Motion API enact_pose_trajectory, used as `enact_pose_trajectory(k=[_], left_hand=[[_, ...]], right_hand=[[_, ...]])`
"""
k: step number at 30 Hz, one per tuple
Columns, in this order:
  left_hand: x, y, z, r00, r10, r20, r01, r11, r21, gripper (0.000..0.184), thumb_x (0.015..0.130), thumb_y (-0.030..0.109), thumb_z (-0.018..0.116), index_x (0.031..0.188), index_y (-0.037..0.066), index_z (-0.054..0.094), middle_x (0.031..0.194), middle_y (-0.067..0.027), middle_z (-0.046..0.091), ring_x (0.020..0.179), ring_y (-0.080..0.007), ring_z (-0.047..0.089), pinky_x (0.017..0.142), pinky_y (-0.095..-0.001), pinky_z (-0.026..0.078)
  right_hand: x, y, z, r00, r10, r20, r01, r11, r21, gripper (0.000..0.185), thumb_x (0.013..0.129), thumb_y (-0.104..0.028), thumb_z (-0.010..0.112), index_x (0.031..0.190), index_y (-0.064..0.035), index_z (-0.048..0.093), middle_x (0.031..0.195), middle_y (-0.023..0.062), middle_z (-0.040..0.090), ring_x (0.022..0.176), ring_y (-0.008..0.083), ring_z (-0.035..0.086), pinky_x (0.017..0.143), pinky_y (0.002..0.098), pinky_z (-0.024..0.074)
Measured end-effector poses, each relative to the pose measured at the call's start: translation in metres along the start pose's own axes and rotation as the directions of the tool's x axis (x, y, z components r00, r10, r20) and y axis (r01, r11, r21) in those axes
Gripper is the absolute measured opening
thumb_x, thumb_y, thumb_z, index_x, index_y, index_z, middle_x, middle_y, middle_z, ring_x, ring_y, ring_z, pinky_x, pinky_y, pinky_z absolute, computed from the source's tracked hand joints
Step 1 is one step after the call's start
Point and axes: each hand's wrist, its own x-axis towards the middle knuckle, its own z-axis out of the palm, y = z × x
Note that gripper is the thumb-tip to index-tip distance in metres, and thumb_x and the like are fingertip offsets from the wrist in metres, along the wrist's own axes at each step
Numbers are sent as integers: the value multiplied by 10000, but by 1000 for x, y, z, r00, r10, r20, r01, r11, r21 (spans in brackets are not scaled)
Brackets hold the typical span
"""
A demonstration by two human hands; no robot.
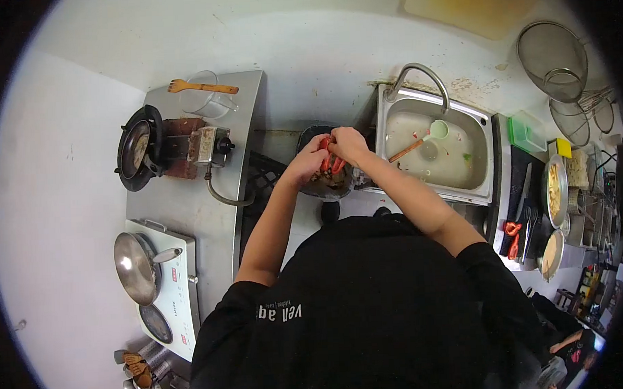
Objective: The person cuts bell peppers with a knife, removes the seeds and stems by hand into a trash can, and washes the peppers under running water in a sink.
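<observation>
My left hand [309, 161] and my right hand [349, 145] are together over a dark bin [309, 135]. Between their fingers is a red pepper [336, 165] that looks split open, with both hands closed on it. Below the pepper, food scraps [333, 181] lie inside the bin. My fingers partly cover the pepper, so its full shape is hidden.
To the right is a steel sink [488, 154] with a ladle [438, 129], water and scraps. A gas burner [142, 149] and a pan [137, 269] on a white cooker stand left. A knife [524, 187] lies on the right counter. Another person [571, 353] is at lower right.
</observation>
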Motion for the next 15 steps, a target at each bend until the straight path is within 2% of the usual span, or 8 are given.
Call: enact_pose_trajectory(k=[4, 6, 7, 9, 10, 12, 14, 15], left_hand=[[1, -1, -6, 996, -90, -20, 89, 994, -70, 533, 778, 24, 463, 1307, 15, 397, 1169, -95, 521, 1084, -199, 497, 932, -308, 400], [-2, 1, -5, 983, -164, -76, 144, 964, -222, 495, 808, 45, 478, 1297, 22, 406, 1152, -88, 526, 1014, -183, 523, 851, -284, 432], [-4, 4, -3, 984, -165, -73, 145, 965, -219, 495, 808, 45, 478, 1297, 22, 406, 1152, -88, 526, 1014, -183, 523, 851, -284, 432], [-5, 7, 0, 991, -85, -100, 63, 978, -200, 479, 826, 72, 505, 1294, 29, 409, 1117, -75, 532, 937, -164, 531, 770, -269, 445], [-3, 4, -1, 991, -84, -100, 63, 978, -200, 479, 826, 72, 505, 1294, 29, 409, 1117, -75, 532, 937, -164, 531, 770, -269, 445], [-2, 2, -2, 994, -42, -101, 37, 998, -50, 476, 826, 80, 517, 1289, 29, 416, 1113, -63, 532, 893, -149, 532, 739, -272, 449], [-6, 3, -7, 994, -72, -81, 69, 997, -41, 467, 830, 84, 520, 1284, 31, 425, 1101, -59, 539, 878, -144, 534, 730, -269, 454], [-8, 6, -9, 993, -100, -59, 98, 995, -32, 458, 833, 89, 522, 1279, 33, 434, 1090, -54, 545, 862, -139, 537, 721, -267, 460]], right_hand=[[5, 11, -5, 997, -42, 60, 34, 991, 128, 259, 715, -254, 690, 832, -23, 674, 769, 193, 654, 754, 340, 646, 706, 407, 501], [4, 11, -8, 994, -72, 77, 55, 979, 197, 283, 723, -271, 698, 842, -15, 668, 763, 191, 654, 749, 339, 645, 700, 405, 500], [2, 8, -9, 995, -41, 91, 26, 986, 163, 294, 729, -271, 705, 836, -2, 658, 753, 190, 653, 740, 336, 644, 693, 398, 499], [1, 6, -7, 995, -10, 102, -3, 992, 129, 306, 735, -271, 713, 830, 12, 647, 744, 189, 652, 731, 333, 643, 685, 392, 498], [1, 6, -2, 998, 14, 56, -23, 988, 153, 293, 740, -259, 714, 814, 15, 641, 723, 171, 654, 703, 304, 643, 665, 380, 496], [4, 9, 1, 999, 37, 13, -39, 983, 178, 281, 745, -246, 716, 797, 18, 635, 701, 152, 655, 674, 274, 643, 645, 367, 494], [8, 15, -3, 978, 40, 204, -109, 936, 334, 254, 753, -235, 718, 782, 3, 634, 676, 102, 653, 633, 194, 621, 614, 341, 487], [9, 18, -7, 978, 42, 203, -110, 936, 333, 254, 753, -235, 718, 782, 3, 634, 676, 102, 653, 633, 194, 621, 614, 341, 487]])
